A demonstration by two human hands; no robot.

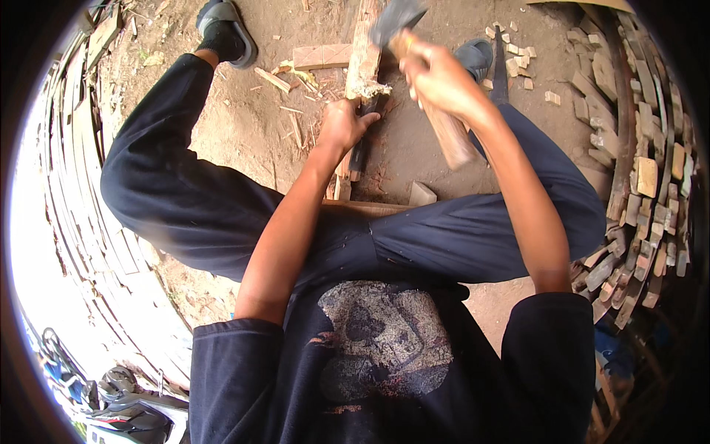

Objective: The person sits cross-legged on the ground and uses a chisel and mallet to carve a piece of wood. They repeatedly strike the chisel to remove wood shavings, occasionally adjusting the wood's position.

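Observation:
In my right hand is a tool with a thick wooden handle and a grey metal head. Motion blurs the head, so I cannot tell whether it is a hammer or a hatchet. It is raised just right of a long, narrow piece of wood, whose surface is frayed and splintered in front of my left hand. My left hand is closed at that piece, its thumb reaching over a dark strip alongside. My palm hides where the wood and the strip meet.
A short wooden block lies across the ground beside the long piece. Wood chips scatter around it. Small cut blocks lie beyond my right foot. Stacked offcuts line the right side, and long boards the left.

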